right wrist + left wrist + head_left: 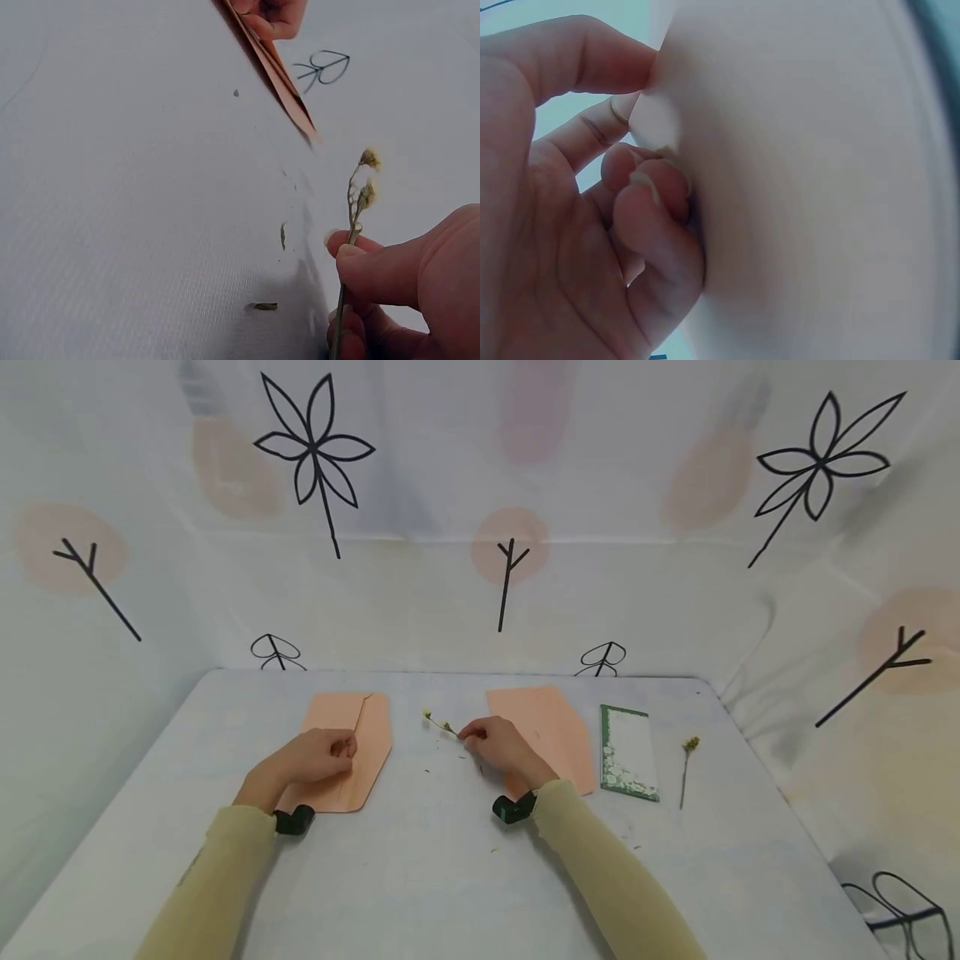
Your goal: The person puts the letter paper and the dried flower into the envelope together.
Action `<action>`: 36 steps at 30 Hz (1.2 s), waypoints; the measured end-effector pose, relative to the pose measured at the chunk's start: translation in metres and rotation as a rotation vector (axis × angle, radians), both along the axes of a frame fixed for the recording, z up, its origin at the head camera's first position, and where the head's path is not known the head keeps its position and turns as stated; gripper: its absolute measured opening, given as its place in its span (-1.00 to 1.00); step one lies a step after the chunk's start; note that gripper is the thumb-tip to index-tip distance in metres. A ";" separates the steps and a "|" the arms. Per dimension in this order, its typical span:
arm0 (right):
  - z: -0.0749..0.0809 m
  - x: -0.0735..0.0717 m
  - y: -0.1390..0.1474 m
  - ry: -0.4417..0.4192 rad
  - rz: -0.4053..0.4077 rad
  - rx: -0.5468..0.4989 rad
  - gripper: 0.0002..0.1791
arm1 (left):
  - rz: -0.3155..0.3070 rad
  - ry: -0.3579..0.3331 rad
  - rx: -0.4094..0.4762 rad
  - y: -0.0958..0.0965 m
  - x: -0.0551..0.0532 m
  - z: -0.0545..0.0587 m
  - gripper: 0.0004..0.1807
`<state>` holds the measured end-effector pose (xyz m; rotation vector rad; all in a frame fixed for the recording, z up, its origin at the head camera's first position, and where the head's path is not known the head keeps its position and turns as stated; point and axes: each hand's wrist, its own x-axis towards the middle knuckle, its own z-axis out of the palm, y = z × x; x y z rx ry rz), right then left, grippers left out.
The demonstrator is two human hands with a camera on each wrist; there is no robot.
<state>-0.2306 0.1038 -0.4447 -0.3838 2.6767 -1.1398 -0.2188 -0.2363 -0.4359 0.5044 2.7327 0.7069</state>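
Note:
On the left of the table lies a peach-coloured paper envelope (375, 768), its flap side facing up. My left hand (318, 755) is over it, and in the left wrist view thumb and forefinger pinch an edge of the envelope paper (795, 165) while the other fingers curl against it. Between thumb and fingers, my right hand (501, 745) pinches the stem of a small dried flower sprig (367, 196). The sprig's yellowish heads point up and left in the head view, toward the gap between the two envelopes.
A second peach envelope (562, 735) lies partly under the right hand. To its right are a green-bordered floral card (630, 752) and another dried flower (690, 745). Small plant bits (265, 306) are scattered on the white tabletop (420, 877).

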 end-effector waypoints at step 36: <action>0.014 0.011 -0.055 -0.094 0.005 -0.329 -0.77 | 0.005 -0.015 -0.003 0.001 -0.003 -0.002 -0.95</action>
